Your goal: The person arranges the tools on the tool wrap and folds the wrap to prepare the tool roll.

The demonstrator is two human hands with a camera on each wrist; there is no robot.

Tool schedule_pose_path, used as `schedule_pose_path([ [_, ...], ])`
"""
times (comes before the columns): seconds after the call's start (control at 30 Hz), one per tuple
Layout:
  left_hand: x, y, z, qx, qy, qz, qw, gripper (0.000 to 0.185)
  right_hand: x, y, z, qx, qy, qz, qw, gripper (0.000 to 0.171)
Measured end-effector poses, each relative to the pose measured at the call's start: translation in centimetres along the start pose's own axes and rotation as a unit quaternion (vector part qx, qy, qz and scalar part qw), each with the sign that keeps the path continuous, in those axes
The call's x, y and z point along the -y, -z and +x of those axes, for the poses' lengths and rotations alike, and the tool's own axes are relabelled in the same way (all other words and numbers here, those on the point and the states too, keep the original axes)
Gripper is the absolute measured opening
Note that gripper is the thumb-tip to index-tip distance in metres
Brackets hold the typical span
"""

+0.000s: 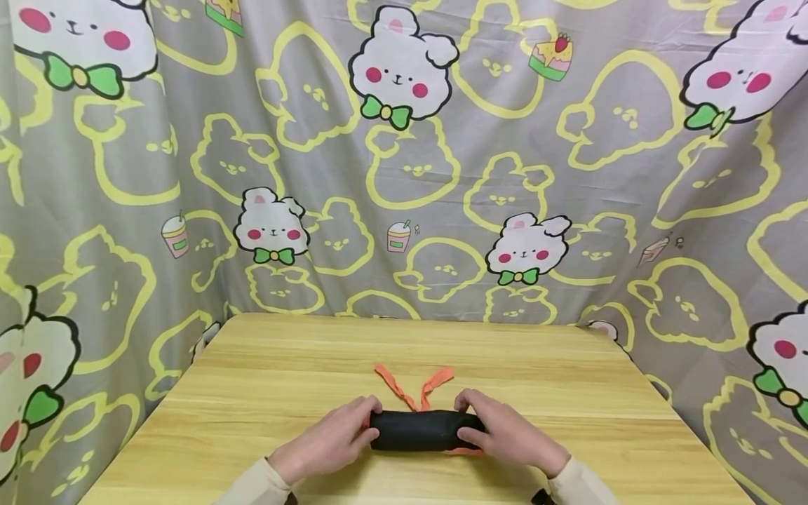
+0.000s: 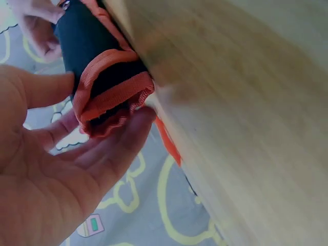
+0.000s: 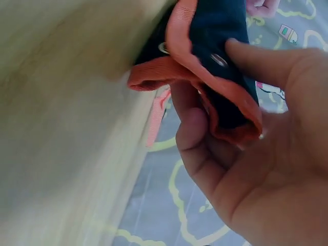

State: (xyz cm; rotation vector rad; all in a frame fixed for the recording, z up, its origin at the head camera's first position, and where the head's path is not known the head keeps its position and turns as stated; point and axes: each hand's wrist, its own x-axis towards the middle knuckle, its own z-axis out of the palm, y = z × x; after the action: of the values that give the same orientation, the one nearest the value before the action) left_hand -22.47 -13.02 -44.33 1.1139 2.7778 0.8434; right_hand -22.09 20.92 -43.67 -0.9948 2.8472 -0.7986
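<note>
Two cream sleeves (image 1: 265,484) enter at the bottom of the head view, and from them both hands reach onto a wooden table (image 1: 252,393). Between the hands lies a rolled black cloth (image 1: 421,429) with orange trim, on the near half of the table, close to the front edge. Its long axis runs straight from 9 o'clock to 3 o'clock, parallel to that edge, one open end facing each hand.

At the 9 o'clock end, the left hand (image 1: 331,442) cups the roll, thumb on top and fingers (image 2: 110,148) bent loosely under the orange-edged end; the left wrist view shows the palm spread fairly wide around it. At the 3 o'clock end, the right hand (image 1: 501,431) pinches the roll, thumb (image 3: 256,59) pressed on the dark cloth and fingers curled beneath the orange hem.

From behind the middle of the roll, two orange straps (image 1: 413,384) lie flat on the wood, splayed toward 11 and 1 o'clock in a V. A little orange fabric also peeks out under the roll near the right hand.

Behind the table at 12 o'clock, and wrapping round to 9 and 3 o'clock, hangs a grey curtain (image 1: 505,140) printed with white bears and yellow outlines. Only the straps lie on the wood beyond the roll.
</note>
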Motion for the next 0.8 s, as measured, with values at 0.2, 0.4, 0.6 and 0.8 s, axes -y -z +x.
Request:
schedule_pose_path([
  [0.2, -0.5, -0.1, -0.1, -0.002, 0.016, 0.072, 0.9972, 0.044, -0.4, -0.7, 0.4, -0.042, -0.021, -0.025, 0.999, 0.016],
  [0.4, -0.7, -0.4, -0.3, 0.006, 0.023, 0.121, 0.9924, 0.059, 0.3, -1.2, 0.6, -0.124, 0.002, -0.175, 0.977, 0.021],
  [0.6, -0.7, -0.8, -0.4, -0.050, 0.001, 0.144, 0.9883, 0.055, 1.0, -1.0, 0.2, -0.089, 0.006, -0.224, 0.971, 0.041],
  [0.8, -0.6, -0.8, -0.4, -0.080, -0.010, 0.155, 0.9846, 0.049, 0.7, -0.9, 0.0, -0.039, -0.022, -0.203, 0.978, 0.050],
])
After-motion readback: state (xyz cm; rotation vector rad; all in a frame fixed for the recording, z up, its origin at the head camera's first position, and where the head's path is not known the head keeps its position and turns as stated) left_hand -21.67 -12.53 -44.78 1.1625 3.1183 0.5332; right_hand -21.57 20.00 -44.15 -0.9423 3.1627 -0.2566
